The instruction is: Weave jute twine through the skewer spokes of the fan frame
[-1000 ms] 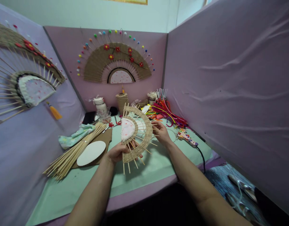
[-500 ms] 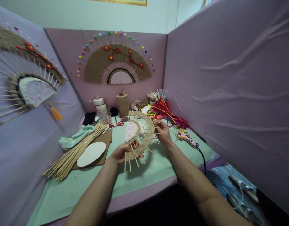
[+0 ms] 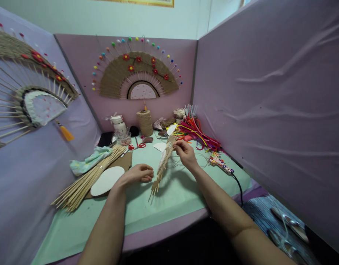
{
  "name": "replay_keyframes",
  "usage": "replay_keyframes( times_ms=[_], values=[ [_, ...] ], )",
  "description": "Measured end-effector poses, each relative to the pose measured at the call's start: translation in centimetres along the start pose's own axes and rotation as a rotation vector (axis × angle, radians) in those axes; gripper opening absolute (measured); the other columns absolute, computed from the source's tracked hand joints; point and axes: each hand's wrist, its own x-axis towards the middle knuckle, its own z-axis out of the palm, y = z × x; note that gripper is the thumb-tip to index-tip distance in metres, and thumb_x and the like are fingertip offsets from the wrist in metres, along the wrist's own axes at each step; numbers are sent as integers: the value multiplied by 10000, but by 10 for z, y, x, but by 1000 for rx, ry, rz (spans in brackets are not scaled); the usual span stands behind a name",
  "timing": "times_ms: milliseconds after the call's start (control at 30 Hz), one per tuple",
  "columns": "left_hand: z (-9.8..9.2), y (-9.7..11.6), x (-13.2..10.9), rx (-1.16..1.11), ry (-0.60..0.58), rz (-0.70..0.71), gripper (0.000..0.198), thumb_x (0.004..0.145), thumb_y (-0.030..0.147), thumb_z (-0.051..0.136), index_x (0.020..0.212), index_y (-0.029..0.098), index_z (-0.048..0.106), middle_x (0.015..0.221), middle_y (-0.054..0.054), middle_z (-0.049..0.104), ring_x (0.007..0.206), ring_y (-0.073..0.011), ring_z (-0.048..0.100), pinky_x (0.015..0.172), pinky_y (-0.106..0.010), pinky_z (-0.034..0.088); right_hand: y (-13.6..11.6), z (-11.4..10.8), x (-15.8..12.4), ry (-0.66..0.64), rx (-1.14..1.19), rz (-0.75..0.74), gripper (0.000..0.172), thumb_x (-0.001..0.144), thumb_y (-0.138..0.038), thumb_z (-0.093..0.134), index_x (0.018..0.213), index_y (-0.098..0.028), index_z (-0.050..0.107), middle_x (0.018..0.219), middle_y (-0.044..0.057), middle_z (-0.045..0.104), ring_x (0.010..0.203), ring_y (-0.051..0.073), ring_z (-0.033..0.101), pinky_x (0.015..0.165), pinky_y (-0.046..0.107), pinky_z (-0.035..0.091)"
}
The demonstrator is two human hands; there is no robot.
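The woven twine fan point(image 3: 163, 162) is turned nearly edge-on above the green tablecloth, its thin sticks pointing down toward me. My right hand point(image 3: 187, 154) pinches its upper end between thumb and fingers. Just left of the fan is my left hand point(image 3: 139, 173), apart from it, with loosely curved fingers and nothing visible in them. The fan's pale half-round centre shows only as a narrow strip. Behind it lies a white paper piece point(image 3: 159, 147), and a loop of thin cord point(image 3: 201, 162) rests to the right.
Bamboo sticks point(image 3: 88, 180), a white oval card point(image 3: 108, 180) and cardboard point(image 3: 127, 160) lie left. Red scissors point(image 3: 141, 145), a twine spool point(image 3: 144, 123) and a bottle point(image 3: 119, 127) are behind. At right are pipe cleaners point(image 3: 199, 133) and a corded glue gun point(image 3: 221, 164). A decorated fan point(image 3: 111, 79) hangs on the back panel.
The fan has turned from facing me to nearly edge-on. My left hand has let go of it and moved slightly left, while my right hand keeps its grip.
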Motion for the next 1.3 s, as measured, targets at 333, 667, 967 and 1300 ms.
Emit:
replay_keyframes(
  times_ms=[333,667,967,1300],
  values=[
    [-23,63,-26,101,9,399,570,776,511,616,1257,207,587,1342,-113,565,1212,-267,532,942,-368,458,-27,63,8,-217,-379,-58,152,843,-281,508,787,-186,613,696,-3,615,649,133,534,640,238,408],
    [-4,92,-6,851,418,499,329,751,209,572,1045,148,705,932,-98,728,828,-213,643,718,-283,446,-15,72,8,-122,-384,-25,149,853,-274,488,789,-204,604,713,2,634,659,150,560,664,261,434],
    [-1,95,-13,897,343,555,272,779,366,583,882,164,732,788,-62,702,676,-167,567,604,-248,368,-13,35,-9,-72,-382,-139,119,867,-272,539,935,-196,601,832,40,648,737,165,592,700,282,464],
    [2,95,-27,859,242,518,307,790,428,550,926,214,723,814,-56,689,697,-192,561,614,-274,359,-19,25,-18,-16,-519,-191,163,869,-318,578,761,-203,620,759,36,604,698,160,543,653,283,431]
  ],
)
